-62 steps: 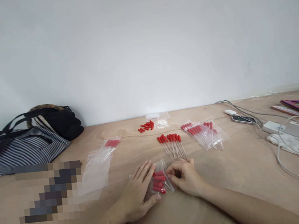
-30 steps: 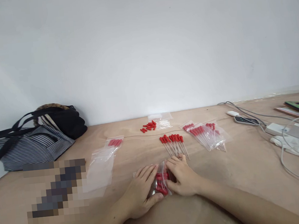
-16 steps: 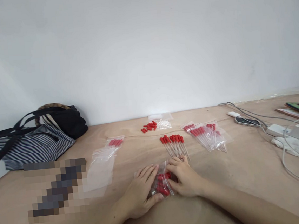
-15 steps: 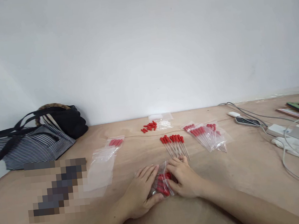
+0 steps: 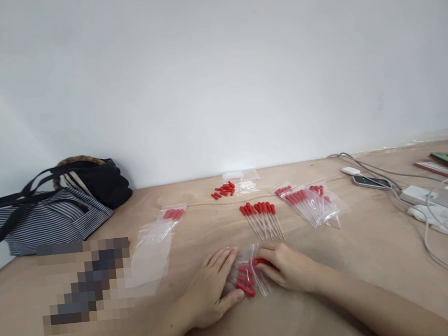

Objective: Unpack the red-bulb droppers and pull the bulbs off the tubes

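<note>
A small clear plastic bag (image 5: 249,277) with red caps inside lies on the wooden table (image 5: 335,252) between my hands. My left hand (image 5: 210,291) lies flat with fingers stretched out, pressing the bag's left side. My right hand (image 5: 287,267) rests on the bag's right edge, its fingers curled against the plastic. Just beyond, a row of loose droppers with red caps (image 5: 261,217) lies on the table.
Bagged droppers (image 5: 310,202) lie right of the loose row, loose red caps (image 5: 223,189) further back. Empty clear bags (image 5: 150,251) lie to the left. A striped bag (image 5: 38,217) sits far left; a phone (image 5: 368,180), cables and a power strip (image 5: 428,196) are at right.
My right hand has slid a little to the right along the bag, uncovering more of the red caps. My left hand has stayed pressed on the bag.
</note>
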`<state>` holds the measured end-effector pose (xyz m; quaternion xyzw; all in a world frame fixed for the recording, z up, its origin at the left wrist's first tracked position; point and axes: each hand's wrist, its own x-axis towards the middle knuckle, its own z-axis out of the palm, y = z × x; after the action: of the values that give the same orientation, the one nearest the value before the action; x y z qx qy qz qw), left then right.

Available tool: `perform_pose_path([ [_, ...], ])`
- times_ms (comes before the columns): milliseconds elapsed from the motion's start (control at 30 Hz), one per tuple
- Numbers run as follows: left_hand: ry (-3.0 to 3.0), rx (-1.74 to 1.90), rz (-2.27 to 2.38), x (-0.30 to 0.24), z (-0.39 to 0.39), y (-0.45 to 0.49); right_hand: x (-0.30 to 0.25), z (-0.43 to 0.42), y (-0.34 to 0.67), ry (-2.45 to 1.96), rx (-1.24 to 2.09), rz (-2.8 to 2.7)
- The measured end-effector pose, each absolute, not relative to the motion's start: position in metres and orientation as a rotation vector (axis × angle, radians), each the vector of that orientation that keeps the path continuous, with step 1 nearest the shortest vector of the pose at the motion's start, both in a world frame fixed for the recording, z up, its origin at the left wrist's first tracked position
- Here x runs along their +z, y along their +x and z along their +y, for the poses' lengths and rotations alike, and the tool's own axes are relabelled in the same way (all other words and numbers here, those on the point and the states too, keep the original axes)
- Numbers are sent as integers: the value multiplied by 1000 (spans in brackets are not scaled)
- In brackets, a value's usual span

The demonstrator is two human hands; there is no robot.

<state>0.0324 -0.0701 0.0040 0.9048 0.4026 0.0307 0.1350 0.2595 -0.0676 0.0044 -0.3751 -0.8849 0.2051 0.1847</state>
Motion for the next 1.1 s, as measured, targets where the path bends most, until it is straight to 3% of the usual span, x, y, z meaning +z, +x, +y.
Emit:
perform_pose_path([
  [400, 2612, 63, 1174, 11, -73, 35, 1, -73, 266, -1285, 634, -2309],
  [667, 2575, 57, 1200, 14, -73, 35, 23, -47, 324, -1180, 1313, -1860],
  [767, 2535, 82, 1201, 14, -74, 33, 24, -34, 348, -1165, 1361, -1656],
  [1100, 2197, 710, 1073, 38, -24, 81, 52, 5, 325, -1071, 1471, -1688],
])
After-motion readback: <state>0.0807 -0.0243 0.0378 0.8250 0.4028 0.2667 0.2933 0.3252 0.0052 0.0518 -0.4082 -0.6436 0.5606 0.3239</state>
